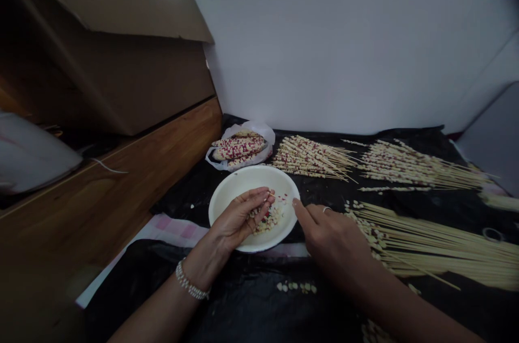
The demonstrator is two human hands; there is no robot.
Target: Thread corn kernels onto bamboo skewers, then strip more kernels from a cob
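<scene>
My left hand (pixel 247 212) is over the white bowl (pixel 221 199), palm turned up, its thumb and fingertips pinched on a small pale corn kernel. Below it, loose corn kernels (pixel 265 224), cream with some dark red, lie in the bowl. My right hand (pixel 330 229) is closed at the bowl's right rim, thumb and forefinger together; what it grips is hidden. Just right of that hand lie bare bamboo skewers (pixel 446 245), with pale flat pieces (pixel 371 235) at their near ends.
Behind the bowl, a plastic bag (pixel 265 132) holds speckled corn cobs (pixel 239 148). Two piles of kernel-threaded skewers (pixel 300 156) (pixel 397 164) lie on black plastic sheeting (pixel 251 299). A short row of pale pieces (pixel 297 287) lies in front. A cardboard box (pixel 154 72) stands left; a wall is behind.
</scene>
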